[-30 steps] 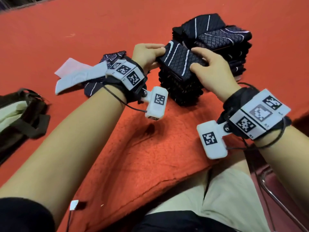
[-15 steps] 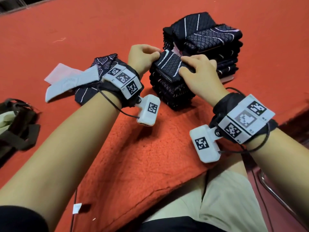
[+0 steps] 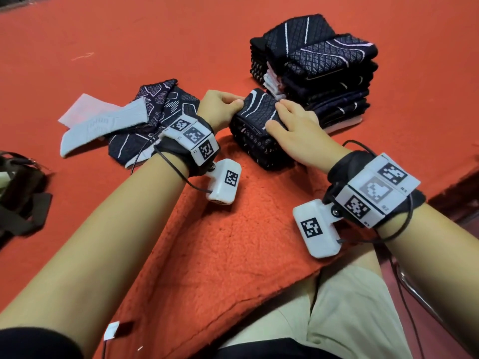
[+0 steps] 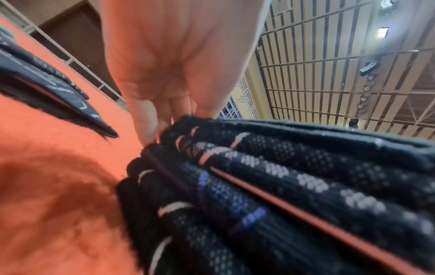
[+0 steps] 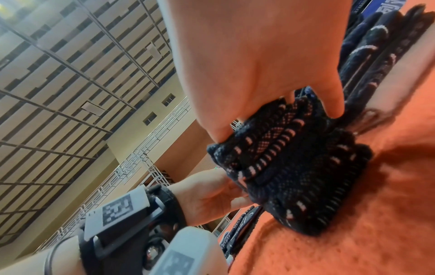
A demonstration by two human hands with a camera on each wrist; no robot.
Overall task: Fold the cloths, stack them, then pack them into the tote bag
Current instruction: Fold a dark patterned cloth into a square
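Note:
A short stack of folded dark patterned cloths [image 3: 259, 136] stands on the red blanket [image 3: 233, 242] in front of me. My left hand [image 3: 223, 107] grips its left end, fingers curled over the top edge [image 4: 164, 119]. My right hand [image 3: 295, 130] holds the right end, fingers on top and thumb down the near side [image 5: 259, 55]. In the wrist views the stack's layered folds [image 4: 282, 186] [image 5: 294, 167] fill the space under each palm. A taller stack of folded cloths [image 3: 316, 68] stands just behind to the right.
Unfolded dark cloths [image 3: 155, 112] lie to the left under a pale grey cloth [image 3: 103, 125] and a pink sheet [image 3: 83, 110]. The dark tote bag [image 3: 20, 193] lies at the far left edge. The blanket's front edge hangs over my lap.
Both hands have stayed on the short stack while it came away from the tall stack, nearer and to the left. My fingers have closed further round its ends.

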